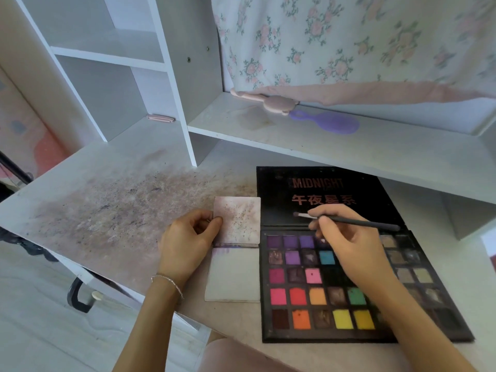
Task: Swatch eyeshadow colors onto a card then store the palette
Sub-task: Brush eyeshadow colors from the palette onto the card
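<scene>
the open black eyeshadow palette (335,288) lies flat on the stained white tabletop (112,210), its rows of pans holding purple, pink, red, orange, yellow, green and brown powders; its lid, printed "midnight", lies back at 12 o'clock. just beside it at 9 o'clock sits the folded white swatch card (236,248), upper panel speckled. the left hand (188,237) pinches that panel's left edge. the right hand (346,245), curled narrow, holds a thin dark makeup brush (357,222) over the purple pans, bristles pointing to 9 o'clock.

Open palette (335,285) beside stained card (239,221)
</scene>
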`<state>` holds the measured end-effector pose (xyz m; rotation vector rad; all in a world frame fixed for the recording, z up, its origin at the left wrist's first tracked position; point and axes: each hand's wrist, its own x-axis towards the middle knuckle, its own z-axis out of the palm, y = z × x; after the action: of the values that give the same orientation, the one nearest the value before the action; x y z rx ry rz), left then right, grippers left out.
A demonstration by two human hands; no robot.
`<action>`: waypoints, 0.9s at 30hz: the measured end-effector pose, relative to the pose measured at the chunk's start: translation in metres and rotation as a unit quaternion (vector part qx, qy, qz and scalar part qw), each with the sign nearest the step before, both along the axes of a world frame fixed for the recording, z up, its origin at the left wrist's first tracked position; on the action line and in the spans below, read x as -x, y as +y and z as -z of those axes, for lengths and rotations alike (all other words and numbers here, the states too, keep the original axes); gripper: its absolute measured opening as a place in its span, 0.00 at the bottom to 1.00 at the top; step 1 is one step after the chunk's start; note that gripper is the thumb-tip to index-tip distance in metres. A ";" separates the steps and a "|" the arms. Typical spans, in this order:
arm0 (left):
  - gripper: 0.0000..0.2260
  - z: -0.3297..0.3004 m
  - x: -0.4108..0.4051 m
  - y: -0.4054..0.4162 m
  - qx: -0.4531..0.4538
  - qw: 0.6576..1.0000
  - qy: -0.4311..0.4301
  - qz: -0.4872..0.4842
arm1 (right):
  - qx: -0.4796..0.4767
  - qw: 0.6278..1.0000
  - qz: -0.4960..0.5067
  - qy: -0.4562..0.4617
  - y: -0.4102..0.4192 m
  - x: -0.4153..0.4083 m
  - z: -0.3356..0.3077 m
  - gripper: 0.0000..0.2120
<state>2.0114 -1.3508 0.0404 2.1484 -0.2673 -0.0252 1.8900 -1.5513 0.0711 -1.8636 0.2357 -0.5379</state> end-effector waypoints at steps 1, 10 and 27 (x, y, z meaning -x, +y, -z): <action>0.03 0.001 0.001 -0.002 -0.007 1.000 -0.008 -0.009 | 0.017 1.000 0.012 0.008 -0.006 0.005 0.000 0.15; 0.03 0.002 0.005 -0.003 -0.010 0.999 -0.031 0.000 | 0.060 0.991 0.113 0.040 -0.047 0.030 0.013 0.13; 0.09 0.007 0.002 -0.003 0.001 0.999 -0.042 -0.010 | 0.109 0.987 0.080 0.090 -0.049 0.029 0.015 0.11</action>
<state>2.0094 -1.3543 0.0332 2.1527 -0.2951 0.0779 1.8609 -1.6001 0.0560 -2.1221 0.4652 -0.5210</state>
